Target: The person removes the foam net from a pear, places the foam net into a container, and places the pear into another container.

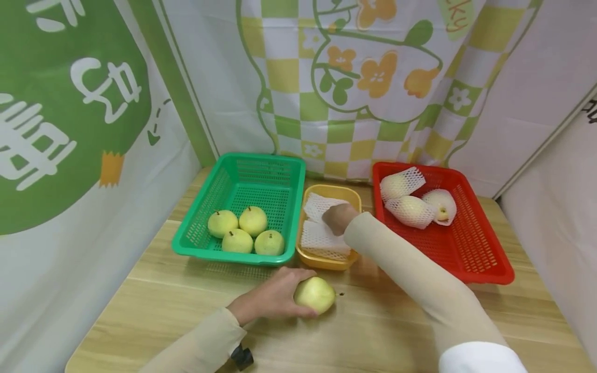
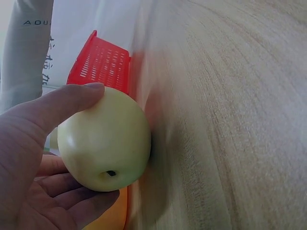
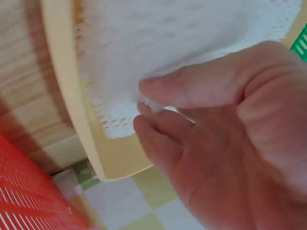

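Note:
My left hand (image 1: 282, 293) curls its fingers and thumb round a pale yellow-green pear (image 1: 315, 295), held low over the wooden table in front of the baskets. In the left wrist view the pear (image 2: 108, 141) shows its dark hollow end toward the camera. My right hand (image 1: 340, 217) reaches into the small yellow basket (image 1: 306, 255) of white foam net sleeves (image 1: 326, 238). Seen from the right wrist, thumb and fingers of that hand (image 3: 216, 120) pinch the edge of a foam net sleeve (image 3: 158, 43).
A green basket (image 1: 239, 255) with several bare pears (image 1: 237, 241) stands left of the yellow one. To the right is a red basket (image 1: 485, 248) with 3 pears in foam nets (image 1: 410, 211). A patterned curtain (image 1: 345, 129) hangs behind the table (image 1: 154, 290).

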The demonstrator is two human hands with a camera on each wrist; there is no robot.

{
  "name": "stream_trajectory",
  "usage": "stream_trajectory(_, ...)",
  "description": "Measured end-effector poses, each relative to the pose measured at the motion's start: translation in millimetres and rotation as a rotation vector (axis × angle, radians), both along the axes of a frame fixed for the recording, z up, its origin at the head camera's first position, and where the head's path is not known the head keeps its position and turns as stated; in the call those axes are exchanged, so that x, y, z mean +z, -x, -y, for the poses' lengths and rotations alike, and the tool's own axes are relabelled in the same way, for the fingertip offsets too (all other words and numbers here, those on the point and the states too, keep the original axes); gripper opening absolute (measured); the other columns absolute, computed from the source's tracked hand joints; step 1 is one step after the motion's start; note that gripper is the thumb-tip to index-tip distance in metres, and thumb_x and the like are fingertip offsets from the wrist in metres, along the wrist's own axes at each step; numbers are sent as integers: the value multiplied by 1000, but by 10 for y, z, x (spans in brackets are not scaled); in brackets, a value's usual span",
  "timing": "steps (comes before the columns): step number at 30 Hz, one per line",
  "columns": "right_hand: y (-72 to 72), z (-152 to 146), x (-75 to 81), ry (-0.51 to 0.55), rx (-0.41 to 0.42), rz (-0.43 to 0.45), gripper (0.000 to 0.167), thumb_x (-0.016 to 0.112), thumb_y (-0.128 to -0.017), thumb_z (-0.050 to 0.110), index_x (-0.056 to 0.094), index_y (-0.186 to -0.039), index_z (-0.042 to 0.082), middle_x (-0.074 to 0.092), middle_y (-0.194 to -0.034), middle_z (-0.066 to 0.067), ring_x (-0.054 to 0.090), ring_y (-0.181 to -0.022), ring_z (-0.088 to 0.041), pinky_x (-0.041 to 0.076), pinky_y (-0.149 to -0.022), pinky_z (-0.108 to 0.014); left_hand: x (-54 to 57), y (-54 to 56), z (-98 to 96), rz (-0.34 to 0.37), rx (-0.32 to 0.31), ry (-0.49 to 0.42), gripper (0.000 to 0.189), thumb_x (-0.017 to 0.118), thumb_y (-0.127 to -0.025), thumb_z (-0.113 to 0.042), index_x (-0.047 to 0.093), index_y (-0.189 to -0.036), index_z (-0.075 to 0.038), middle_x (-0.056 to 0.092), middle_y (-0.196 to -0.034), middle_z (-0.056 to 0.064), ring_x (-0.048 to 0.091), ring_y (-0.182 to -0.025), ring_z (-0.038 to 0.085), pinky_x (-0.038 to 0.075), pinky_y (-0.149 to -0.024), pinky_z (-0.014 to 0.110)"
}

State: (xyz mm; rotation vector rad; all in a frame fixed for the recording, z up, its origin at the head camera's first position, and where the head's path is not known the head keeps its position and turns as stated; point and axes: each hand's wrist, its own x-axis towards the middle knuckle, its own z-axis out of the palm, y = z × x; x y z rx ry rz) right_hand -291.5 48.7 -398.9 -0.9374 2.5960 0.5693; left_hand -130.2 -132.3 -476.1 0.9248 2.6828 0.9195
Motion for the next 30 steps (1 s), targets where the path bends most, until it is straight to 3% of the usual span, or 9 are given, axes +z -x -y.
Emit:
stream_trajectory(3, -2, -24, 89, 32, -72, 89, 16, 56, -100, 4, 70, -108, 5, 75, -114, -12, 65, -97, -23, 60, -95, -44, 0, 2, -6, -3, -6, -2, 75, 91, -78, -42, 66, -136, -2, 77, -122, 8, 71, -103, 18, 58, -85, 24)
stream_trajectory(6, 50, 7, 220, 63, -172, 179, 19, 54, -104, 10, 67, -117, 7, 70, -117, -9, 59, -101, -23, 54, -96, -42, 3, 8, -5, -5, -11, -8, 75, 91, -79, -43, 66, -136, -2, 77, -121, 8, 70, -103, 17, 58, -85, 23)
stream_trajectory(9, 113, 80, 336, 91, -190, 226, 24, 50, -106, 13, 64, -124, 6, 66, -120, -9, 57, -107, -24, 50, -97, -41, 6, 16, -3, -7, -12, -17, 75, 91, -79, -43, 66, -136, -1, 77, -121, 8, 70, -102, 16, 58, -85, 24)
stream_trajectory(12, 142, 141, 383, 138, -181, 267, 41, 47, -109, 16, 53, -149, 7, 60, -147, -11, 55, -136, -26, 45, -117, -41, 5, 22, -3, -3, -12, -21, 75, 91, -79, -42, 66, -136, -1, 77, -121, 8, 70, -102, 17, 58, -84, 23)
stream_trajectory(16, 102, 137, 311, 138, -189, 307, 57, 46, -112, 19, 32, -168, 25, 33, -174, -4, 30, -162, -27, 29, -132, -50, -2, 20, -15, 7, -14, -17, 74, 91, -79, -42, 66, -136, -1, 77, -121, 7, 70, -102, 17, 58, -84, 23)
stream_trajectory(20, 43, 104, 136, 57, -180, 264, 56, 42, -113, 13, 35, -166, 30, 38, -171, -4, 37, -158, -28, 38, -127, -52, -3, 18, -28, 19, -13, -16, 74, 90, -79, -42, 66, -136, -3, 76, -121, 6, 69, -103, 15, 58, -84, 23)
stream_trajectory(24, 32, 106, 34, 48, -219, 262, 58, 39, -113, 11, 32, -167, 30, 38, -171, -7, 39, -157, -31, 38, -126, -56, 0, 25, -29, 19, -12, -10, 74, 90, -79, -42, 65, -137, -2, 76, -123, 7, 69, -105, 17, 58, -87, 25)
stream_trajectory(27, 56, 107, 68, 101, -253, 299, 59, 41, -112, 12, 33, -167, 31, 35, -172, -5, 33, -160, -30, 33, -129, -55, 6, 33, -25, 19, -14, 5, 77, 90, -80, -43, 64, -139, -1, 75, -126, 8, 69, -108, 20, 59, -90, 27)
stream_trajectory(30, 90, 86, 160, 151, -236, 324, 59, 46, -110, 14, 36, -166, 27, 35, -173, -4, 31, -161, -28, 30, -131, -51, 27, 35, -23, 25, -13, 23, 79, 90, -80, -45, 62, -140, -1, 73, -130, 9, 69, -113, 21, 60, -94, 31)
